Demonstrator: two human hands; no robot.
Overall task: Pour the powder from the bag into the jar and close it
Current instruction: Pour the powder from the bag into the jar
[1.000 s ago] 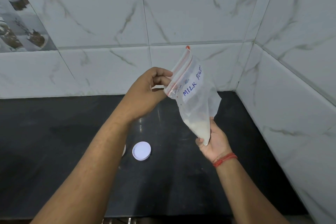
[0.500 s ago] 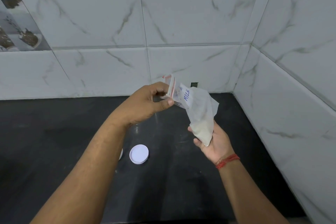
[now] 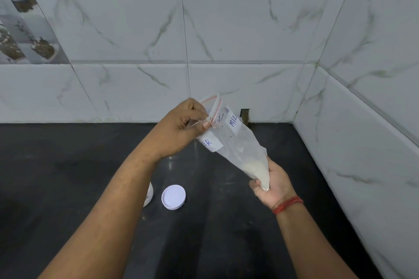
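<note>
**Bag held over counter, jar uncapped**

Bag (image 3: 235, 145): clear zip pouch with a red seal strip and a white label, held tilted above the counter (image 3: 68, 176). Mouth gapes open at upper left. White powder (image 3: 257, 171) sits in the lowest corner.

Left hand (image 3: 181, 128): grip pinches the bag's mouth edge between thumb and fingers.

Right hand (image 3: 273, 184): grip curls round the bag's bottom corner, at the powder.

Jar (image 3: 148, 195): white, on the counter, mostly hidden behind the left forearm; contents cannot be told.

Lid (image 3: 173, 196): white, round, lying on the counter just beside the jar.
</note>
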